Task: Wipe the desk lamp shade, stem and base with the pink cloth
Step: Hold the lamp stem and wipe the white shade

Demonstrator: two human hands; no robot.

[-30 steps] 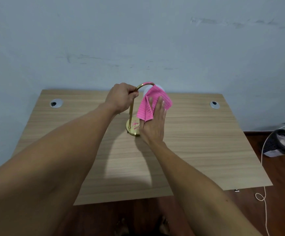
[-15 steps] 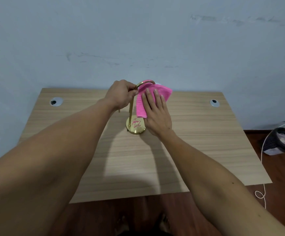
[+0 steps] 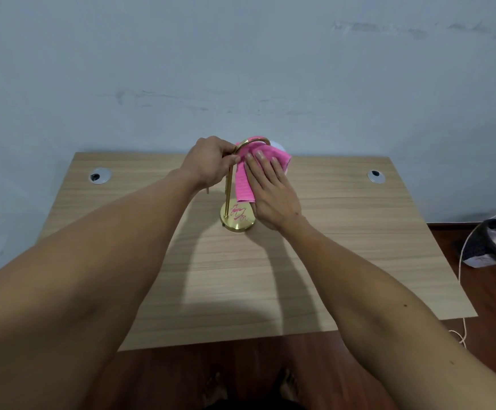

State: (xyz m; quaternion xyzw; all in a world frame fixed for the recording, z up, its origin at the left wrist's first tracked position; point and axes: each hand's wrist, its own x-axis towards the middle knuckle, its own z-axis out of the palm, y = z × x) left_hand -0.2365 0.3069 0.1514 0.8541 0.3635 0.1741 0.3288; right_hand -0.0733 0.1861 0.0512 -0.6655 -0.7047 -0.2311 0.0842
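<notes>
The left hand point(image 3: 211, 162) is closing its fingers around the top of the thin, polished brass stem point(image 3: 227, 190) of the small desk lamp, just below where the stem is curving over into an arch. The right hand point(image 3: 271, 192) is lying flat with fingers spread, pressing the ribbed pink cloth point(image 3: 244, 184) against the white rounded shade point(image 3: 279, 147), which is mostly hiding behind the cloth. The lamp is standing near the far middle of the pale wood-grain desk point(image 3: 344, 247) on its round, shiny gold base point(image 3: 237, 221), which carries pink scrawled markings.

The base is looking small for a tall, slender stem, so a hard sideways push on the shade could be tipping or sliding the lamp on the smooth laminate if the bracing grip loosens. The cloth's loose lower flap is dangling beside the stem and might snag there.
</notes>
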